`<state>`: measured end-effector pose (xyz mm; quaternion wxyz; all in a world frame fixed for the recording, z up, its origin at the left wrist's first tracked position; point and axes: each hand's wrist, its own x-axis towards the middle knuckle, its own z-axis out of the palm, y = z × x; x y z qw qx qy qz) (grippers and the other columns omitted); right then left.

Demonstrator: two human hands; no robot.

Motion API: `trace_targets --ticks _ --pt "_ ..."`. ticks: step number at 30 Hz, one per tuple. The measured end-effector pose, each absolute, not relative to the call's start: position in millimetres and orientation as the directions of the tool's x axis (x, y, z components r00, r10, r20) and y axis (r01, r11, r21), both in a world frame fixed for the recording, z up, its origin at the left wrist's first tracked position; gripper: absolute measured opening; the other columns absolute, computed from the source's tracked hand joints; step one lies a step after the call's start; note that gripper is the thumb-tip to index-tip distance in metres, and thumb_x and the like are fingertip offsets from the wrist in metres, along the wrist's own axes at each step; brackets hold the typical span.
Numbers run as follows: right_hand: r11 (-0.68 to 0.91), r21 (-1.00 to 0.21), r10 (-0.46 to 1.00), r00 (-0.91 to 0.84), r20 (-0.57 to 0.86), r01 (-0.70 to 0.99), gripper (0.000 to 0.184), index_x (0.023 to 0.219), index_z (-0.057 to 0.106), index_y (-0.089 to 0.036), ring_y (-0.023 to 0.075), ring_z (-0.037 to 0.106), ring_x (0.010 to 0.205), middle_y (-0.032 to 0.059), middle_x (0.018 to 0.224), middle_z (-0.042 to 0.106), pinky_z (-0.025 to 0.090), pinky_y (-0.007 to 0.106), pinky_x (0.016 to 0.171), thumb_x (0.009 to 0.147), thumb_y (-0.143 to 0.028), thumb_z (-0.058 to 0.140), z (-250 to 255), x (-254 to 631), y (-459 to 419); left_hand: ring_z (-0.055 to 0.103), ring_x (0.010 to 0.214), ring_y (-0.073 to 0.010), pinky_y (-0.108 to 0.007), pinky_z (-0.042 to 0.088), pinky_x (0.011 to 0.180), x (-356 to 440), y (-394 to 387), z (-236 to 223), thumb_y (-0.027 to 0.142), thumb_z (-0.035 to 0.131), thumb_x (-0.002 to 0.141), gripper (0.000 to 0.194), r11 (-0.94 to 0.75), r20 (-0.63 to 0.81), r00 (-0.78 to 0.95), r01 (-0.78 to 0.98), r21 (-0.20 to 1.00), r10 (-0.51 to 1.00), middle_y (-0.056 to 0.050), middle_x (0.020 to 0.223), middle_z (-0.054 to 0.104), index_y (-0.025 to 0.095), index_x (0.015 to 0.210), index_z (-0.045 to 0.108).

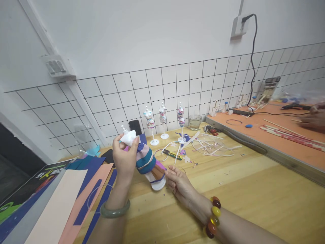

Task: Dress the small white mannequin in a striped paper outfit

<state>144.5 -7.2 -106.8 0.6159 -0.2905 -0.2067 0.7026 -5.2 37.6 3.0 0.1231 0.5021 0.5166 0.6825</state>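
My left hand (pixel 125 154) grips the upper body of a small white dress form (pixel 129 137), which leans toward the upper left with its round base low on the right. A layered skirt (pixel 146 159) in purple, teal, brown and pink wraps the form below the bust. At the skirt's lower right edge, the fingertips of my right hand (pixel 179 181) pinch the purple hem. Behind stand three more small dress forms (pixel 162 117) with patterned bodies. A yellow and green utility knife (pixel 172 154) lies just behind the skirt.
Pale strips (pixel 213 144) and scraps litter the table behind. A glass of liquid (pixel 195 122) stands near the wall grid. Coloured sheets (pixel 58 206) cover the left side. On the right is an orange board (pixel 266 132) with sticks and another person's hand (pixel 315 117).
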Motion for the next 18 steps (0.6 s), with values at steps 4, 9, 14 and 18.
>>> trace_targets --ticks 4,9,14,18 --pt "-0.166 -0.656 0.982 -0.066 -0.175 -0.736 0.058 0.089 0.047 -0.019 0.0002 0.033 0.034 -0.0100 0.054 0.055 0.018 0.014 0.037 0.048 -0.025 0.088 -106.2 144.5 -8.3 0.068 0.093 -0.0261 -0.040 0.052 0.084 -6.2 39.6 2.9 0.038 0.074 0.069 0.054 -0.429 0.550 -0.462 0.346 0.834 0.696 -0.011 0.097 0.071 0.019 0.115 0.053" --pt "-0.191 -0.676 0.977 -0.072 -0.201 -0.711 0.062 0.095 0.049 -0.018 0.0006 0.035 0.034 -0.0073 0.059 0.060 0.019 0.013 0.035 0.048 -0.028 0.089 -108.1 144.2 -9.8 0.068 0.093 -0.0265 -0.041 0.053 0.083 -9.0 43.2 1.6 0.038 0.073 0.069 0.056 -0.454 0.539 -0.403 0.293 0.841 0.739 -0.010 0.096 0.072 0.020 0.118 0.054" --pt "-0.222 -0.681 0.971 -0.098 -0.217 -0.697 0.057 0.098 0.053 -0.018 0.0015 0.036 0.034 -0.0081 0.056 0.057 0.021 0.014 0.035 0.053 -0.029 0.086 -109.2 143.0 -10.3 0.067 0.098 -0.0254 -0.040 0.050 0.089 -15.3 45.4 1.8 0.037 0.072 0.071 0.066 -0.501 0.535 -0.307 0.187 0.845 0.788 -0.012 0.101 0.071 0.018 0.129 0.048" --pt "-0.239 -0.667 0.967 -0.115 -0.225 -0.705 0.049 0.094 0.055 -0.018 0.0021 0.036 0.036 -0.0076 0.055 0.056 0.023 0.014 0.036 0.056 -0.030 0.084 -109.5 142.5 -10.2 0.063 0.106 -0.0252 -0.038 0.050 0.092 -19.4 44.9 3.8 0.039 0.069 0.075 0.070 -0.521 0.534 -0.234 0.120 0.845 0.813 -0.014 0.113 0.067 0.017 0.136 0.041"
